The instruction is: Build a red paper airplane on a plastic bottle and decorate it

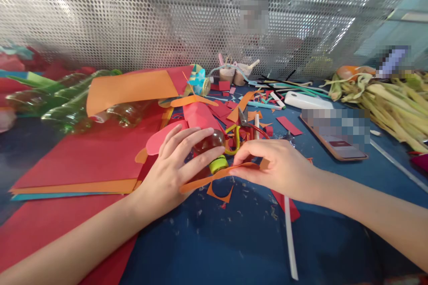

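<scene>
Orange paper [198,182] in right hand [279,162]

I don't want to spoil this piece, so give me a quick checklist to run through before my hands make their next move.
1. Bottle steadied: ok, the left hand holds it.
2. Orange paper strip gripped: ok, the right hand pinches it.
3. Yellow-green cap on the bottle: ok.
4. Strip fastened to the cap: cannot tell; their contact is unclear.
5. Scissors well away: not ok, they lie just beyond the right hand.
6. Scraps cleared: not ok, many are scattered about.
</scene>
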`<state>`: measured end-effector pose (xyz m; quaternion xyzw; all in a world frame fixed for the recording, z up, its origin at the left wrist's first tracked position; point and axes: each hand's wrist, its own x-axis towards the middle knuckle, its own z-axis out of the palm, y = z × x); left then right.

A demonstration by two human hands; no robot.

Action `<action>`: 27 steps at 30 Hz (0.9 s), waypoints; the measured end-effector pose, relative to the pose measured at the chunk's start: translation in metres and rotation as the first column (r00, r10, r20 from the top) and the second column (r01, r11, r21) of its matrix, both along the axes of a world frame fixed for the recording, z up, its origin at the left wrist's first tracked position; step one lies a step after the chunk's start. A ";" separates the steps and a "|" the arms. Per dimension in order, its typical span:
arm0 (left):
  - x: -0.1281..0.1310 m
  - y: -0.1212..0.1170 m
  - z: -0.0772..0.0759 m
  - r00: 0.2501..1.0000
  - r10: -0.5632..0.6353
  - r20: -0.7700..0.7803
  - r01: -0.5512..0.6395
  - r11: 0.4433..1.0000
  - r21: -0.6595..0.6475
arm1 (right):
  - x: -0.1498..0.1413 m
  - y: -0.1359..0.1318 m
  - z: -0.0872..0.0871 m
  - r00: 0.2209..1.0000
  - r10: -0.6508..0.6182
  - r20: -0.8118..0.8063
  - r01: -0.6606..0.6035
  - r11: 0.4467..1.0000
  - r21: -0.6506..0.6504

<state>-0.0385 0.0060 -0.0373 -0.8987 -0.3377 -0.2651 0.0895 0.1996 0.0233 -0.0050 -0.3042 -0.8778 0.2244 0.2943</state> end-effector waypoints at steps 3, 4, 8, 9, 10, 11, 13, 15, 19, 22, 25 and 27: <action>0.001 0.000 0.000 1.000 0.002 -0.012 -0.002 1.000 0.002 | -0.001 0.000 0.001 1.000 -0.008 -0.003 0.008 1.000 0.000; 0.001 0.001 0.000 1.000 0.001 -0.015 -0.001 1.000 0.002 | -0.001 0.000 0.001 1.000 -0.009 -0.001 0.009 1.000 -0.001; 0.002 0.000 0.001 1.000 0.004 0.011 -0.004 1.000 0.008 | -0.001 0.000 0.000 1.000 -0.017 0.017 0.017 1.000 0.011; 0.002 0.000 0.001 1.000 0.006 0.018 -0.006 1.000 0.009 | -0.001 0.000 0.000 1.000 -0.021 0.022 0.021 1.000 0.014; 0.002 0.000 0.001 1.000 0.007 0.021 -0.007 1.000 0.007 | -0.001 0.000 -0.001 0.999 -0.025 0.025 0.025 1.000 0.019; 0.002 0.000 0.001 1.000 0.008 0.022 -0.008 1.000 0.006 | -0.001 0.000 -0.001 0.999 -0.031 0.025 0.031 0.999 0.027; 0.002 -0.001 0.001 1.000 0.012 0.023 -0.012 1.000 0.002 | -0.002 0.000 -0.001 0.999 -0.043 0.022 0.042 0.998 0.047; 0.002 -0.001 0.001 1.000 0.013 0.022 -0.013 1.000 0.004 | -0.003 0.000 -0.001 0.999 -0.051 0.018 0.050 0.997 0.061; 0.001 -0.001 0.001 1.000 0.013 0.010 -0.013 1.000 0.004 | -0.004 0.000 -0.001 0.998 -0.061 0.025 0.060 0.997 0.048; 0.001 -0.001 0.001 1.000 0.013 0.018 -0.014 1.000 0.004 | -0.004 -0.002 -0.002 0.997 -0.070 0.021 0.069 0.995 0.069; 0.001 -0.001 0.001 1.000 0.012 0.017 -0.012 1.000 0.001 | -0.006 -0.004 -0.003 0.997 -0.071 0.018 0.068 0.991 0.117; 0.001 -0.001 0.002 1.000 0.011 0.014 -0.011 1.000 0.002 | -0.009 -0.006 -0.003 0.996 -0.086 0.036 0.079 0.985 0.153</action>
